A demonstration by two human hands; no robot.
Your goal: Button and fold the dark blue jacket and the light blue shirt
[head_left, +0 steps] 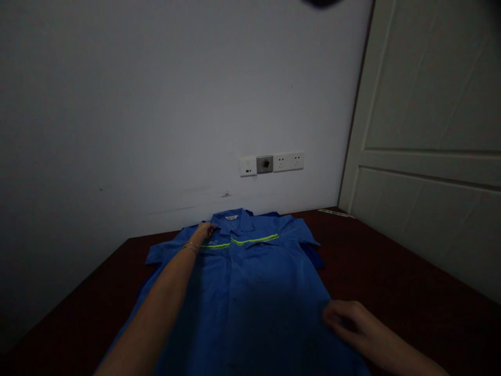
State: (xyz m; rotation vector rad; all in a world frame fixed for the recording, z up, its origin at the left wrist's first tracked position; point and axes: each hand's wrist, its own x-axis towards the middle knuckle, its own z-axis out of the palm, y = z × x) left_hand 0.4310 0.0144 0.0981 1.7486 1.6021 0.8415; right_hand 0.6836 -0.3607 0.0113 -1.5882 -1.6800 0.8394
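A blue short-sleeved work shirt (250,292) lies spread face up, its collar toward the wall. A yellow-green stripe crosses its chest, and a white label shows inside the neck. My left hand (205,230) reaches up to the left side of the collar, its fingers closed on the fabric there. At the right side edge of the shirt is my right hand (346,319), with thumb and fingers curled together in a pinch at the cloth. A darker blue garment (313,256) peeks out from underneath. The shirt's lower end runs out of view.
The shirt lies on a dark reddish-brown tabletop (364,261). A pale wall (156,104) with a row of sockets (288,162) rises behind it. On the right stands a white panelled door (426,125). A thin pale strip (335,213) lies near the back right corner.
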